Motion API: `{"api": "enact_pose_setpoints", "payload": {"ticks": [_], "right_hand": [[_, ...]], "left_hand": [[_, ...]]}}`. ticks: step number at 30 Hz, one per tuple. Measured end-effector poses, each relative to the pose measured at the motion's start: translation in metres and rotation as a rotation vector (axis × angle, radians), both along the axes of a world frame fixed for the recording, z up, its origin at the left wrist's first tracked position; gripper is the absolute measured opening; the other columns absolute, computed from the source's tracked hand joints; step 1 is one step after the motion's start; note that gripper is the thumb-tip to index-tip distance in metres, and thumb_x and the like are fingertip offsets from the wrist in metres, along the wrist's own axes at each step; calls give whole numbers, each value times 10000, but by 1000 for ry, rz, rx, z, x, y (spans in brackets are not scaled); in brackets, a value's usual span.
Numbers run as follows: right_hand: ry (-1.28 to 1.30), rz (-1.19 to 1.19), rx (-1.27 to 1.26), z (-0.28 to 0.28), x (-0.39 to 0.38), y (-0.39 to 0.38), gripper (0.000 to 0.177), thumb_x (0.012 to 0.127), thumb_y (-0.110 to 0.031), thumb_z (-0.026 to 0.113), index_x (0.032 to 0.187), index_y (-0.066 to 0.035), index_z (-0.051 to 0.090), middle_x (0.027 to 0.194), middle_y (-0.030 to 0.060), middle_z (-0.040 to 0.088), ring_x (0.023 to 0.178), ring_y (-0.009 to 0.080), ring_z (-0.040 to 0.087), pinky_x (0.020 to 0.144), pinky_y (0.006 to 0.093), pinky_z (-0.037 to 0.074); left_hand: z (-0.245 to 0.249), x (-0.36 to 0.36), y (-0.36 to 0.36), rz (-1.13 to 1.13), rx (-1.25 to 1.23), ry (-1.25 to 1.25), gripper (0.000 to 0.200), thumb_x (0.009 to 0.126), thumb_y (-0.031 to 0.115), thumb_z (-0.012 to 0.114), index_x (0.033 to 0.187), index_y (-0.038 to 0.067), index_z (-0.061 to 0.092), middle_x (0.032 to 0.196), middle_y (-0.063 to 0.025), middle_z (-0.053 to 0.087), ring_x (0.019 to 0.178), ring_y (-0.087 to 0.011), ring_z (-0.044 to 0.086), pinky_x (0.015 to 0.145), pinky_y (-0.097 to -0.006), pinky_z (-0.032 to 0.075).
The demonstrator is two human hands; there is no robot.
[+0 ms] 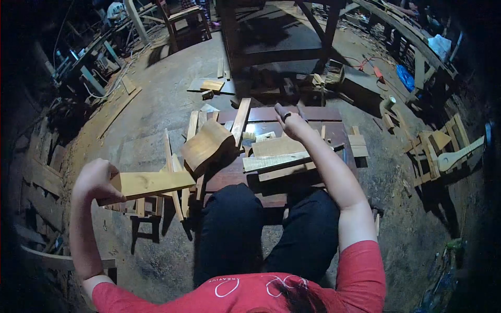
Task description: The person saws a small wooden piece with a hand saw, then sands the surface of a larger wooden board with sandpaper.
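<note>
My left hand [102, 180] is closed around the end of a flat, pale wooden board [156, 182], held out to the left of my knees. Over the far part of the low reddish-brown table [222, 180], my right hand [293, 124] reaches forward. Its fingers are dark and in shadow, so whether it grips anything cannot be made out. A curved wooden piece [207, 146] rests at the table's left side. A paintbrush [249, 138] lies near the middle, beside a light wooden board [274, 160] and other flat pieces.
Wooden strips [175, 167] lean at the table's left edge. Beyond it stands a large dark wooden frame [276, 55]. Small wood pieces [212, 85] lie on the concrete floor. At the right are a wooden assembly [433, 156] and a blue bag [405, 78]. Other people are in the background.
</note>
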State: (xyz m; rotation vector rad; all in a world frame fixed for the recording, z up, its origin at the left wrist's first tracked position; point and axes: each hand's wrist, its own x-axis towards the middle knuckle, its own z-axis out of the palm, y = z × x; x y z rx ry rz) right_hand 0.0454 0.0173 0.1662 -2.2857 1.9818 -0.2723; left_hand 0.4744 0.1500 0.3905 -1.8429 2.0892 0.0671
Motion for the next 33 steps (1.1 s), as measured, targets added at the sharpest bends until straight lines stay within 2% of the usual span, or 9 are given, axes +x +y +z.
{"api": "enact_pose_setpoints", "payload": {"ticks": [4, 6, 12, 13, 14, 17, 23, 29, 33], "right_hand": [[-65, -12, -1, 9, -2, 7, 384, 867, -272, 338, 1240, -182, 335, 957, 173, 563, 904, 304, 540, 971, 457, 197], [-74, -29, -27, 5, -4, 2, 375, 866, -268, 346, 1231, -179, 352, 959, 159, 568, 892, 311, 543, 971, 450, 202], [-396, 126, -310, -6, -4, -8, 383, 869, -280, 328, 1228, -151, 363, 1068, 152, 525, 969, 290, 511, 1004, 401, 171], [-327, 83, -365, 3, 1, -2, 397, 862, -289, 362, 1235, -155, 355, 1140, 111, 488, 1027, 279, 474, 990, 372, 231], [-522, 143, -397, 13, 5, 4, 393, 850, -313, 400, 1207, -148, 400, 1159, 136, 469, 1055, 289, 453, 969, 383, 269], [-644, 135, -343, 0, 8, -16, 373, 835, -324, 440, 1157, -136, 462, 1129, 165, 486, 1046, 301, 462, 942, 372, 305], [-1345, 459, -103, 31, 34, 7, 430, 822, -334, 498, 1105, -11, 487, 1079, 84, 540, 984, 137, 481, 844, 267, 362], [-1257, 488, 125, 70, 17, 37, 518, 777, -389, 555, 1120, -12, 471, 1045, 74, 538, 952, 147, 497, 828, 281, 387], [-1269, 418, 252, 72, 2, 47, 597, 637, -301, 717, 1109, -22, 478, 1014, 61, 545, 909, 135, 515, 814, 271, 411]], "left_hand": [[32, -47, 0, 8, -9, 1, 406, 345, 235, 743, 684, 48, 621, 562, -122, 568, 510, -244, 568, 510, -318, 442], [31, -60, -8, -217, -124, 128, 409, 349, 212, 741, 701, 50, 611, 533, -122, 553, 476, -238, 554, 491, -325, 433], [-19, -127, -68, -526, -191, 121, 447, 418, 300, 738, 774, 98, 558, 687, -100, 571, 680, -291, 561, 607, -364, 445], [-24, -145, -73, -585, -162, 100, 445, 430, 316, 735, 767, 100, 538, 687, -98, 572, 683, -287, 564, 607, -362, 450], [-39, -155, -84, -709, -225, 63, 462, 438, 314, 731, 804, 111, 536, 698, -81, 579, 686, -277, 569, 607, -357, 455], [-54, -198, -89, -773, -229, -24, 491, 455, 285, 743, 866, 125, 528, 723, -80, 578, 713, -255, 577, 636, -355, 452], [-45, -238, -83, -964, -290, -141, 542, 473, 269, 754, 927, 107, 506, 762, -75, 575, 759, -230, 577, 687, -330, 432], [-49, -246, -82, -1213, -382, 134, 135, 663, 134, 575, 762, 79, 502, 568, -43, 549, 654, -225, 586, 599, -319, 444], [-49, -255, -90, -1208, -441, 193, 135, 662, 142, 578, 732, 85, 478, 562, -44, 544, 648, -220, 589, 581, -326, 448]]}}
